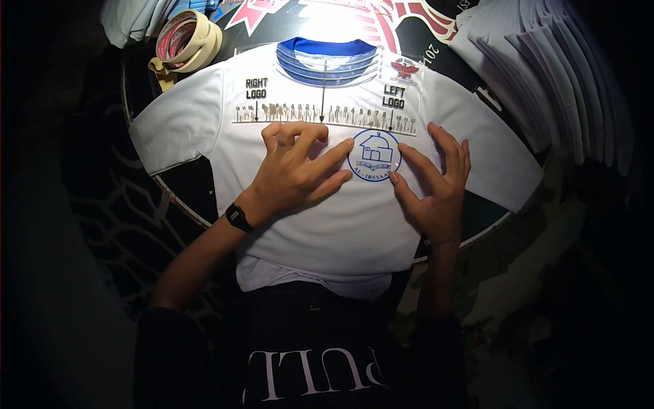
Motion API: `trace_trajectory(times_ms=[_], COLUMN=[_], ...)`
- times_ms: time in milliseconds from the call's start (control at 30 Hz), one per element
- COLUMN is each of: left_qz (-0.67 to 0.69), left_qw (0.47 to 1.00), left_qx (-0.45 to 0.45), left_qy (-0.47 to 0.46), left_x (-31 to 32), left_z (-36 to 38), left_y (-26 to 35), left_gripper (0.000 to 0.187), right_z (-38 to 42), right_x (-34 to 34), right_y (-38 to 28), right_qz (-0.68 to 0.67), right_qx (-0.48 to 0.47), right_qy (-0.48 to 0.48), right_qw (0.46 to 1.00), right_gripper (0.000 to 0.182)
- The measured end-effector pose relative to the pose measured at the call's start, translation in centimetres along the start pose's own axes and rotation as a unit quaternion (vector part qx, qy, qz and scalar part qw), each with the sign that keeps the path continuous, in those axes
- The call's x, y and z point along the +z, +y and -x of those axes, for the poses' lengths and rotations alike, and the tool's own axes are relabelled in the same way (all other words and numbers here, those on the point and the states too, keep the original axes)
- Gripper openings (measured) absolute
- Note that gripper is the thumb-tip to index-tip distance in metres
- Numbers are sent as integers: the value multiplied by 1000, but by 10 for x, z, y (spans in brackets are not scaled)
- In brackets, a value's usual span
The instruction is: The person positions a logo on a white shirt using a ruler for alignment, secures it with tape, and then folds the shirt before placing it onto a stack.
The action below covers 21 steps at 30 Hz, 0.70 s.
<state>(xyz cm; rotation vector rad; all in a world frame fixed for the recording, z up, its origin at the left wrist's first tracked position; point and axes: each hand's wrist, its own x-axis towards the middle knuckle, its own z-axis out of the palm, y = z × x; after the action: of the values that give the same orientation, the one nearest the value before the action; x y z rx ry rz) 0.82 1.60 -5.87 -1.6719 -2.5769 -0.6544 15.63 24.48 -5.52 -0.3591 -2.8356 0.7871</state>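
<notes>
A white shirt (300, 232) with a blue collar lies spread in front of me. Across its upper chest rests a clear ruler template (354, 102) marked "RIGHT LOGO" and "LEFT LOGO". Just under the "LEFT LOGO" arrow sits a round blue logo (374, 156) with a building drawn on it. My left hand (296, 167), wearing a watch, has its fingers apart, thumb and index tip at the logo's left edge. On the other side, my right hand (432, 184) touches the logo's right edge with index finger and thumb, its fingers also spread.
Rolls of masking tape (189, 41) stand at the upper left of the round table (492, 228). A thick stack of white garments (524, 68) hangs over the table's right side. More folded cloth (129, 19) lies at the top left.
</notes>
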Motion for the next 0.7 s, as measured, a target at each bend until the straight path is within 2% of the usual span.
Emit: trace_trajectory(times_ms=[700], left_qz=[13], left_qw=[1000], left_qx=[-5], left_qy=[-3], left_x=[0], left_z=[-1], left_y=[0], left_gripper=[51], right_z=[0], right_x=[1], right_y=[2], right_qz=[0], right_qx=[-6], right_qy=[3], right_qw=[1000], right_gripper=[45])
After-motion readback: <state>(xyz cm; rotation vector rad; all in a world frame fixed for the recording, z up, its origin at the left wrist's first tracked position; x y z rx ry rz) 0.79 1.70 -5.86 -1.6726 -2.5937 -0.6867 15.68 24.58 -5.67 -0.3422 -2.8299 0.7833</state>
